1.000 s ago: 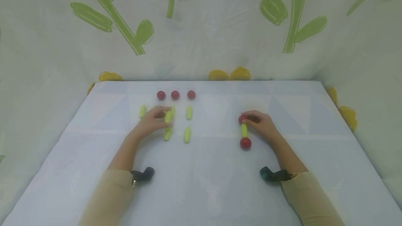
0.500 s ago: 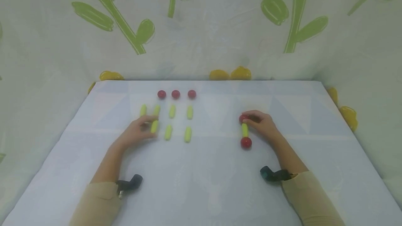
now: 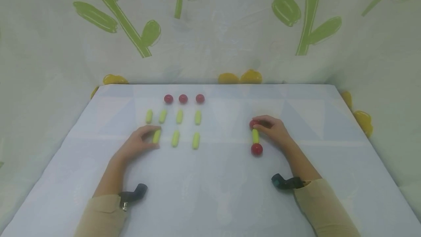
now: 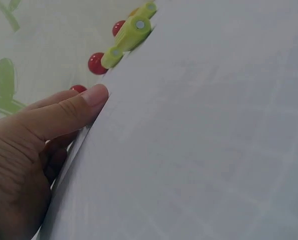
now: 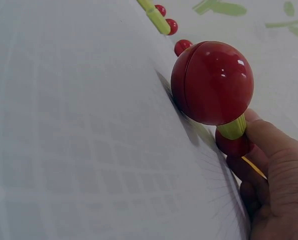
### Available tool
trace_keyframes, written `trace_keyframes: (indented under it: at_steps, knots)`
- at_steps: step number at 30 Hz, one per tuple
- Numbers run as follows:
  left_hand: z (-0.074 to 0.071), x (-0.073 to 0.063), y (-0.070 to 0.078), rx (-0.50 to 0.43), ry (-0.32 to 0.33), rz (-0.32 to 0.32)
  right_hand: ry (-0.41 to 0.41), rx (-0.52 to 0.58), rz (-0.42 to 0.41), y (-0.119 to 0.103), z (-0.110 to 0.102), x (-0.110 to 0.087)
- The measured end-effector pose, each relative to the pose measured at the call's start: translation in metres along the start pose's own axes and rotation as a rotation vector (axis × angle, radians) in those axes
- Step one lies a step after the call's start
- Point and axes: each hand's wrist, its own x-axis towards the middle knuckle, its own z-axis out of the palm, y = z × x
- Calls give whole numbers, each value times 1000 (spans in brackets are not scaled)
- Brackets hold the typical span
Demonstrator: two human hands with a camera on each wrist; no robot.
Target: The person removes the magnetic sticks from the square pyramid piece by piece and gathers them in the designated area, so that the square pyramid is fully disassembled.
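My left hand is low over the left of the table, its thumb and fingers at the two ends of a yellow-green magnetic building stick. In the left wrist view the thumb hides that stick. On the right, two red balls are joined by another yellow-green stick. My right hand pinches this piece at its far ball. The near ball points toward me and looms large in the right wrist view, with part of the joining stick showing behind it.
Three loose red balls lie in a row near the table's back edge. In front of them are several yellow-green sticks, with two more right of my left hand. A pale patterned cloth covers the table.
My left hand has moved left and slightly toward me with its stick, from among the sticks to the left end of the nearer row. The right hand and its piece have stayed put.
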Motion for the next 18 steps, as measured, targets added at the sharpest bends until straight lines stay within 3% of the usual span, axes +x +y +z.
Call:
trace_keyframes:
  at_steps: [10, 18]
  knots:
    - [0, -8, 4, -46, 86, 65, -3, 6, 6, 1, 2, 1]
    - [7, -8, 32, -49, 121, 86, -4, 11, 14, 1, 0, 1]
